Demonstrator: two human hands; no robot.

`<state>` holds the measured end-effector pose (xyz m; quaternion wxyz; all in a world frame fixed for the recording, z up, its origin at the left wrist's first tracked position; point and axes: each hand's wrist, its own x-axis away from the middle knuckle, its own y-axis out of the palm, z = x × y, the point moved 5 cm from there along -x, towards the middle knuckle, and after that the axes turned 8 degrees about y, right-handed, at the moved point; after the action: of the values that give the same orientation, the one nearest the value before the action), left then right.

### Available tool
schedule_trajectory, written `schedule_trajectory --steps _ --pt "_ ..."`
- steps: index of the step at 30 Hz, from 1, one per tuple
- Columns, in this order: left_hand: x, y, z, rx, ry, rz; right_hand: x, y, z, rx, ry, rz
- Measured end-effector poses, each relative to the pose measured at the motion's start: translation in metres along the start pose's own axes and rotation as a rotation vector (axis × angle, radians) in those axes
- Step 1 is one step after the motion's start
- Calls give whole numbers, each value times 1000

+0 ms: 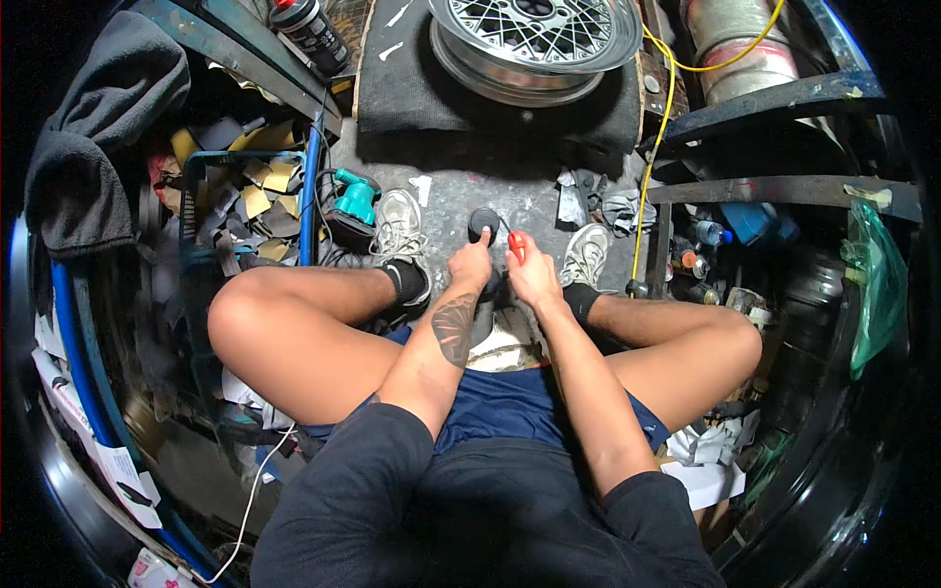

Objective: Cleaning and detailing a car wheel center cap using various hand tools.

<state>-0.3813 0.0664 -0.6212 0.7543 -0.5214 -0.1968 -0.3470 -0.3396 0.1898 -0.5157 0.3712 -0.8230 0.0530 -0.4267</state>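
Black round part (483,224) gripped by left hand (471,266) | right hand (530,277) closed on red tool (517,246)

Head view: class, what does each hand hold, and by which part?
Left hand grips a black round-topped thing below its top; right hand holds a red-handled tool by its handle.

Spray can (312,34) top left, lying tilted: black body, red-and-white label, red cap. Small plastic bottles (698,257) on the floor at right, near the blue container (753,220); labels too small to read off colours. White paper tags (125,475) with dark print hang on the blue rim at lower left. Green plastic bag (874,279) far right. No screens or signs.
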Motion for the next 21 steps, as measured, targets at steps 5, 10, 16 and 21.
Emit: schedule_trajectory --steps 5,10,16,21 --pt "3 -1 1 39 31 -37 2 0 -15 110 -35 -74" --pt "4 6 -1 36 22 -37 13 -2 -22 226 -26 -155" --pt "7 13 -6 131 14 30 18 1 -29 277 -29 -149" --pt "13 6 0 94 7 21 12 2 -13 240 25 -112"
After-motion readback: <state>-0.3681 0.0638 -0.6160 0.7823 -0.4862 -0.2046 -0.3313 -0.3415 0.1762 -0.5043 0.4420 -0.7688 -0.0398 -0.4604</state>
